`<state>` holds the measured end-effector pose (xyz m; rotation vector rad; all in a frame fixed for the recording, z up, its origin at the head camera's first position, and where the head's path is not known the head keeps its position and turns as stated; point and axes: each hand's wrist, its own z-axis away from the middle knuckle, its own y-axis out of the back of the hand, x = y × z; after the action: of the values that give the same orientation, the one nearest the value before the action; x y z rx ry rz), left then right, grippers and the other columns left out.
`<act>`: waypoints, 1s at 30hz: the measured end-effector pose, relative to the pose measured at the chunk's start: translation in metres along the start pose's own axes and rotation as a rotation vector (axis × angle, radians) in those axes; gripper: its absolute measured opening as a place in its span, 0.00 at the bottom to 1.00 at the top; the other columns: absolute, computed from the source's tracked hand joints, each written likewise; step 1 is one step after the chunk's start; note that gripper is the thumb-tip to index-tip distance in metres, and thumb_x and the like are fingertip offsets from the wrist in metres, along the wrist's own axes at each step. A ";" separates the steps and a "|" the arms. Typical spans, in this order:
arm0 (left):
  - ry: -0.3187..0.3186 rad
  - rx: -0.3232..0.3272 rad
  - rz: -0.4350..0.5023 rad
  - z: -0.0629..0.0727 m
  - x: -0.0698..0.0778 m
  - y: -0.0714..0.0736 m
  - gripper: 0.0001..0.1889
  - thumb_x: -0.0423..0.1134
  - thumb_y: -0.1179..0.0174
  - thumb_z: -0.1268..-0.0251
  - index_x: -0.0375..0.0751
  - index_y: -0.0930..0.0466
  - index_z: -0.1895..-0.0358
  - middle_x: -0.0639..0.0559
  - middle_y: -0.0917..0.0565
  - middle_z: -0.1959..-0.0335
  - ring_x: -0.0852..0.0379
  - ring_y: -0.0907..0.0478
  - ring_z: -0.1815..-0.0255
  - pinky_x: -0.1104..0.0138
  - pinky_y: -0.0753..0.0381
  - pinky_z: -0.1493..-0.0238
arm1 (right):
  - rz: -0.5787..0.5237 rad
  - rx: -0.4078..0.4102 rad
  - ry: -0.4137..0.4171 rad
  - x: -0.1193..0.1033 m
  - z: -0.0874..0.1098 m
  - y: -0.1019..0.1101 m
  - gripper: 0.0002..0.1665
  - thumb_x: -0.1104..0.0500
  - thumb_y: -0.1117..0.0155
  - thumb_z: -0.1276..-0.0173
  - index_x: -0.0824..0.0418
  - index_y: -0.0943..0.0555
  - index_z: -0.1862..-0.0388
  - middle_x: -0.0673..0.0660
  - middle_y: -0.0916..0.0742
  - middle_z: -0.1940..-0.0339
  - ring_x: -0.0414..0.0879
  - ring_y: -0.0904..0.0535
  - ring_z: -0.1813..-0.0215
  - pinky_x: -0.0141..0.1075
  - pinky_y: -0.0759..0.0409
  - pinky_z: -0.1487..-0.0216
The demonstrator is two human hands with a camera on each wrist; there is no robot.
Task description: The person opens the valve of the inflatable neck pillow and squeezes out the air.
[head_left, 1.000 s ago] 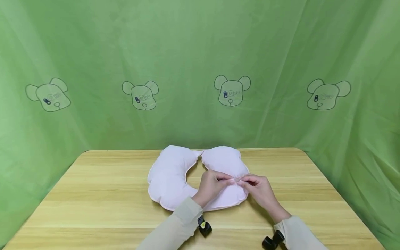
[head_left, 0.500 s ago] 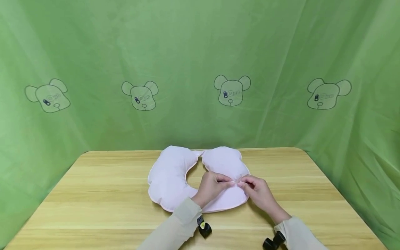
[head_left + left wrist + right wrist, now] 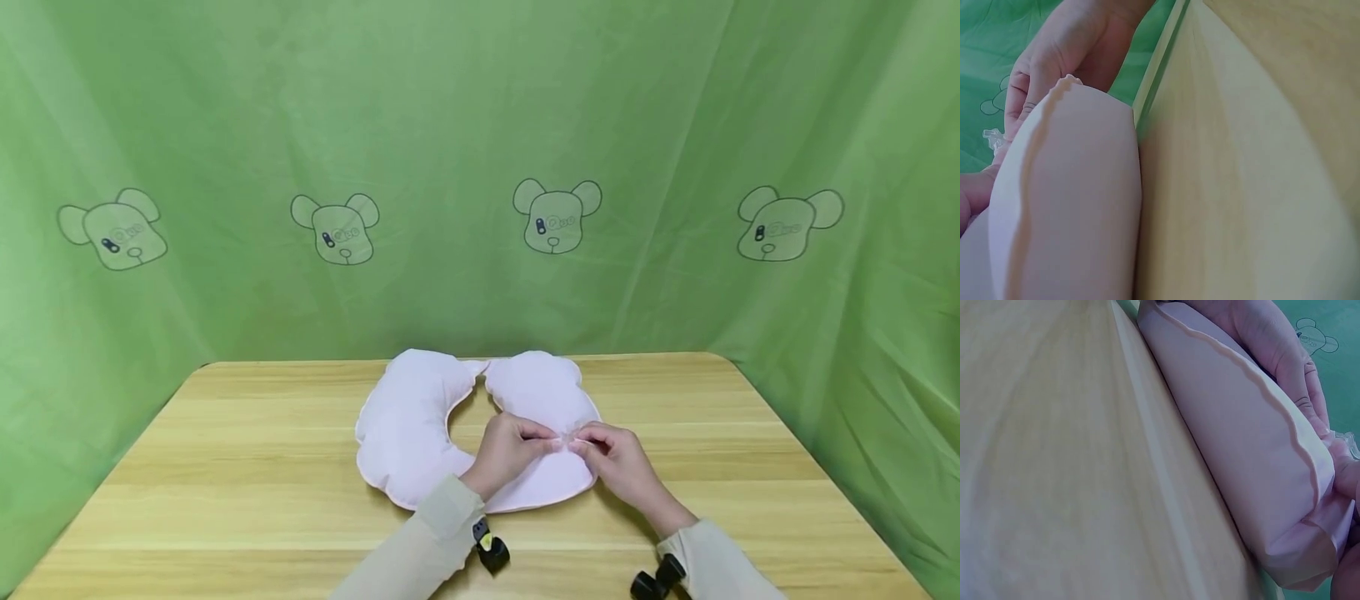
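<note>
A pale pink, U-shaped inflatable neck pillow (image 3: pixel 412 417) lies on the table, plump, with its two ends meeting at the back. On its right arm a small clear valve (image 3: pixel 567 437) sticks up, also seen as clear plastic (image 3: pixel 992 137) in the left wrist view. My left hand (image 3: pixel 504 454) reaches across the pillow and pinches at the valve between thumb and forefinger. From the right, my right hand (image 3: pixel 628 468) pinches at the same spot, fingertips almost meeting the left ones. The fingers hide most of the valve.
The pillow rests on a light wooden table (image 3: pixel 240 467) with rounded back corners. Behind and beside it hangs a green curtain (image 3: pixel 450 108) printed with several bear heads. A black wrist camera (image 3: pixel 492 552) sits under the left cuff and another black camera (image 3: pixel 657 577) by the right.
Both hands stay at the valve, with only tiny finger shifts. The pillow's front right edge sits slightly nearer to me than a second ago.
</note>
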<state>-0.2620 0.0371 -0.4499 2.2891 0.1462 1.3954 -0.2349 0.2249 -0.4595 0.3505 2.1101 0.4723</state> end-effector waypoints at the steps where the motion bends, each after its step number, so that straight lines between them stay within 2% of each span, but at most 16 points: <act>1: 0.009 -0.001 0.000 0.000 0.000 0.000 0.04 0.36 0.30 0.49 0.38 0.11 0.72 0.50 0.13 0.75 0.68 0.19 0.70 0.79 0.23 0.67 | 0.008 -0.001 -0.006 -0.001 0.000 0.000 0.04 0.71 0.36 0.40 0.64 0.17 0.72 0.56 0.14 0.70 0.33 0.24 0.66 0.26 0.23 0.68; 5: 0.045 -0.007 0.005 0.001 0.000 -0.001 0.04 0.36 0.29 0.50 0.39 0.11 0.73 0.51 0.13 0.75 0.70 0.20 0.70 0.79 0.24 0.67 | 0.032 -0.012 -0.031 0.000 0.000 -0.001 0.04 0.69 0.35 0.39 0.63 0.17 0.73 0.54 0.15 0.71 0.34 0.25 0.67 0.27 0.23 0.69; 11: 0.046 -0.026 0.002 0.001 -0.002 -0.001 0.04 0.35 0.29 0.50 0.39 0.11 0.72 0.51 0.13 0.75 0.70 0.21 0.71 0.79 0.24 0.68 | 0.001 -0.016 -0.066 0.004 0.000 0.000 0.05 0.70 0.34 0.41 0.62 0.15 0.73 0.50 0.14 0.72 0.34 0.23 0.67 0.26 0.22 0.67; 18: 0.038 -0.025 0.011 0.001 -0.005 -0.002 0.04 0.35 0.29 0.51 0.38 0.12 0.73 0.50 0.13 0.76 0.69 0.20 0.72 0.78 0.24 0.69 | -0.056 -0.013 -0.051 0.007 0.001 0.000 0.04 0.71 0.34 0.42 0.66 0.15 0.72 0.58 0.13 0.71 0.33 0.22 0.67 0.25 0.22 0.67; 25: 0.066 -0.028 0.027 0.001 -0.007 -0.004 0.03 0.35 0.28 0.51 0.39 0.11 0.73 0.51 0.13 0.76 0.71 0.21 0.72 0.78 0.24 0.69 | -0.047 -0.006 -0.125 -0.021 0.000 0.001 0.03 0.75 0.35 0.43 0.72 0.17 0.75 0.63 0.14 0.72 0.32 0.23 0.69 0.25 0.23 0.70; 30: 0.074 -0.030 0.035 0.000 -0.007 -0.004 0.04 0.35 0.28 0.51 0.38 0.11 0.74 0.51 0.13 0.77 0.72 0.23 0.73 0.78 0.25 0.70 | -0.079 -0.018 -0.182 0.002 0.001 0.000 0.03 0.70 0.34 0.41 0.69 0.16 0.74 0.60 0.13 0.71 0.33 0.23 0.69 0.26 0.23 0.69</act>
<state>-0.2648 0.0386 -0.4571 2.2267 0.1079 1.4910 -0.2351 0.2257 -0.4614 0.2881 1.9346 0.3978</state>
